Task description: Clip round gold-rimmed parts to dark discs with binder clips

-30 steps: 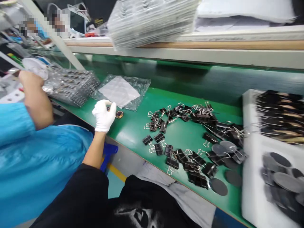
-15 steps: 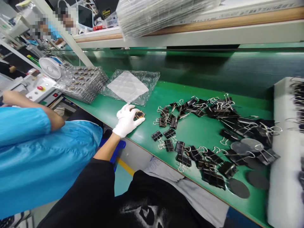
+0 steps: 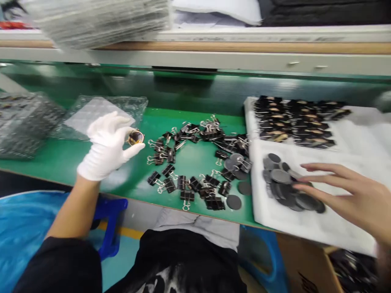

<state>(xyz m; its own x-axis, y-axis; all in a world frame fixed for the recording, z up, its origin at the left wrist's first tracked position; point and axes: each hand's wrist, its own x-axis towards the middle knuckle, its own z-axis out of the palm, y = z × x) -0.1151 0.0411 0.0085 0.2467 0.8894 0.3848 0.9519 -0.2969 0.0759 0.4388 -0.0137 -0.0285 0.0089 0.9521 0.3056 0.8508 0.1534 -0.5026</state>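
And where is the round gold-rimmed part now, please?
In the head view's left half, the gold-rimmed part is in the gloved left hand, left of the black binder clips.

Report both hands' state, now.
Left hand: gloved, holding a small round part between thumb and fingers.
Right hand: bare, open, fingers at the dark discs; contact can't be told.

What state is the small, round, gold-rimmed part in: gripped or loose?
Gripped: the white-gloved left hand pinches the gold-rimmed part between thumb and fingers.
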